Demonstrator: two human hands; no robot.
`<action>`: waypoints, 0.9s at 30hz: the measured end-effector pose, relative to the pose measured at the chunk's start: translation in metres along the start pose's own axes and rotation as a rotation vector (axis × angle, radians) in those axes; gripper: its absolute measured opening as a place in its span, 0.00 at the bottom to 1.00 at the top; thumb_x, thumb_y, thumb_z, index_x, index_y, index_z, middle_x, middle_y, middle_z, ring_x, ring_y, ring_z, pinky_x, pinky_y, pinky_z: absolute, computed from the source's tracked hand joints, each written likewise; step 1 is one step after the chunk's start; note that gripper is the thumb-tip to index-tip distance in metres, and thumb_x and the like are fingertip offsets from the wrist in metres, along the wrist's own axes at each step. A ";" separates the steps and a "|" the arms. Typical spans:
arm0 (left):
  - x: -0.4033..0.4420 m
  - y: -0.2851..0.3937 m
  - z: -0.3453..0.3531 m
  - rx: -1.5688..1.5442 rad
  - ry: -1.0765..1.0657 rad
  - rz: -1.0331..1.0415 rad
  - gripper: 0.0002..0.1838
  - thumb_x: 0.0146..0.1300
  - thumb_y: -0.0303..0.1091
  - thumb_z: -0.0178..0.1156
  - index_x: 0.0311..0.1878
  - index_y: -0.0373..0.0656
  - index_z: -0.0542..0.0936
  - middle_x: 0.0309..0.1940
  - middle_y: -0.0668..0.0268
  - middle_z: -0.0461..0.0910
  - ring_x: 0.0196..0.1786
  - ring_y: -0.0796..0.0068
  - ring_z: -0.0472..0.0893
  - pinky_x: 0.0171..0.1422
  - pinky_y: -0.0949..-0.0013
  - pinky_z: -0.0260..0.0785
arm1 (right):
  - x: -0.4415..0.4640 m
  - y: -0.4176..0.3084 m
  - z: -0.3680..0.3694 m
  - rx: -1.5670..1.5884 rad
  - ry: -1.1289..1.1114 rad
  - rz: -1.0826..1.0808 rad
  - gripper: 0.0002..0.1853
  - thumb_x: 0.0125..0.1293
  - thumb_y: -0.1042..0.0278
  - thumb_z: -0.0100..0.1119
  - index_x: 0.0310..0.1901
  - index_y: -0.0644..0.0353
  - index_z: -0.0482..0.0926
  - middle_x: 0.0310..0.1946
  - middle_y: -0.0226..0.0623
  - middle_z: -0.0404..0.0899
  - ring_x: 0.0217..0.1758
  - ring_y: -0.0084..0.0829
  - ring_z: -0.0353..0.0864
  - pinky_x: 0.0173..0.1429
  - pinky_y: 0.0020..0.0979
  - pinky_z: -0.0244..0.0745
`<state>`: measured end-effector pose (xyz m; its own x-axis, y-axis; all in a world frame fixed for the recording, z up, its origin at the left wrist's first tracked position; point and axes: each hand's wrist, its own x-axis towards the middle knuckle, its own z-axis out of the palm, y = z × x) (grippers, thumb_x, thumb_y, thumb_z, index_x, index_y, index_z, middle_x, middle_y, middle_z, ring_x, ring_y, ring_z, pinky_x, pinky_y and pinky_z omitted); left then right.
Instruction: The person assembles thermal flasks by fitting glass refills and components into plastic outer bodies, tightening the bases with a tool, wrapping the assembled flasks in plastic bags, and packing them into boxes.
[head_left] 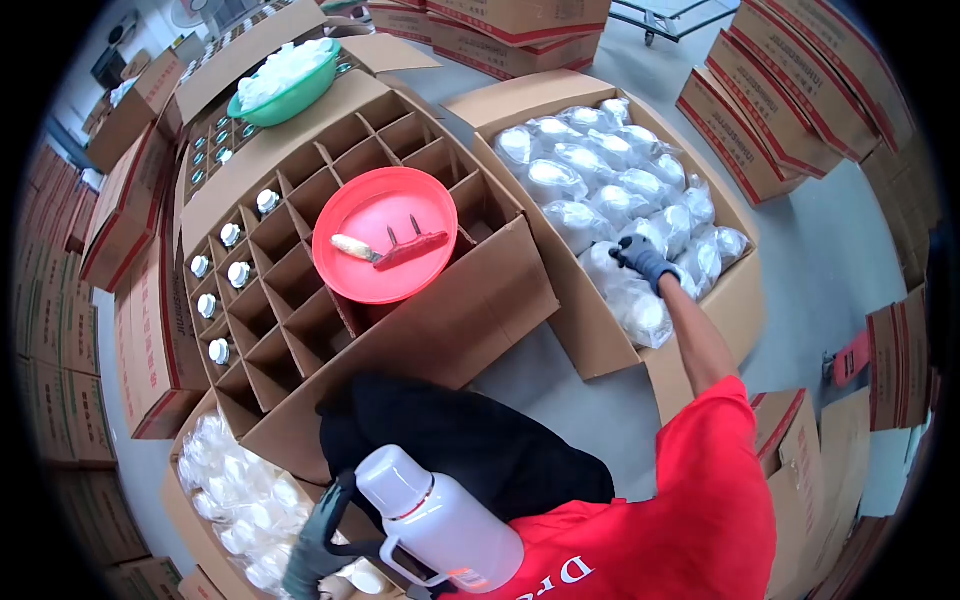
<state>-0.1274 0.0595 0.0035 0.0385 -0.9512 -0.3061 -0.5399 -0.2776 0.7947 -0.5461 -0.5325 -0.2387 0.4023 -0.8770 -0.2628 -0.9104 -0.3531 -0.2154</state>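
Observation:
My right hand (645, 258), in a grey glove with dark fingertips, reaches into a carton of silver flask liners (555, 180) wrapped in clear plastic. Its fingers are bent around the end of a wrapped flask liner (603, 262). On my lap lies a pale thermos flask (455, 530), tilted, with its cap (392, 480) towards the upper left and its handle facing my left hand. My gloved left hand (322, 540) is beside the cap and handle, thumb and fingers spread apart. Whether its fingertips touch the flask is unclear.
A divided carton (420, 335) holds several white-capped bottles (268, 201). On it sits a red basin (330, 225) with a red spiked tool (410, 250). Behind is a green basin (300, 105). An open carton of wrapped white parts (235, 495) stands lower left. Stacked cartons (780, 100) surround me.

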 end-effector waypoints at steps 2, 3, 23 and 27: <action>-0.001 0.022 -0.021 -0.230 0.022 -0.286 0.29 0.61 0.23 0.62 0.67 0.32 0.71 0.61 0.53 0.78 0.64 0.65 0.76 0.70 0.65 0.64 | -0.033 -0.048 -0.064 0.824 -0.018 -0.125 0.20 0.59 0.53 0.70 0.40 0.65 0.84 0.28 0.38 0.83 0.29 0.26 0.80 0.37 0.33 0.78; 0.002 0.021 -0.027 -0.231 0.143 -0.243 0.28 0.62 0.22 0.60 0.67 0.32 0.71 0.60 0.54 0.78 0.64 0.66 0.76 0.70 0.66 0.64 | -0.055 -0.089 -0.109 0.866 -0.154 -0.174 0.16 0.63 0.58 0.68 0.42 0.64 0.83 0.32 0.35 0.82 0.33 0.29 0.80 0.41 0.32 0.78; 0.152 -0.014 -0.020 -0.807 1.268 0.324 0.18 0.68 0.29 0.62 0.59 0.34 0.76 0.49 0.64 0.81 0.50 0.76 0.78 0.56 0.70 0.72 | -0.176 -0.533 -0.123 1.066 -0.129 -1.256 0.41 0.59 0.59 0.70 0.72 0.60 0.62 0.69 0.41 0.67 0.72 0.37 0.64 0.75 0.38 0.58; 0.140 -0.089 0.004 -0.382 1.295 0.149 0.20 0.66 0.23 0.59 0.61 0.36 0.75 0.43 0.67 0.82 0.41 0.75 0.80 0.45 0.71 0.73 | -0.194 -0.509 -0.065 0.756 0.137 -1.228 0.36 0.53 0.65 0.70 0.65 0.59 0.69 0.61 0.50 0.73 0.65 0.50 0.72 0.69 0.42 0.67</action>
<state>-0.0775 -0.0485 -0.1123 0.8710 -0.3594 0.3350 -0.3517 0.0201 0.9359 -0.1667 -0.2039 -0.0172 0.8256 -0.1922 0.5306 0.2808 -0.6757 -0.6816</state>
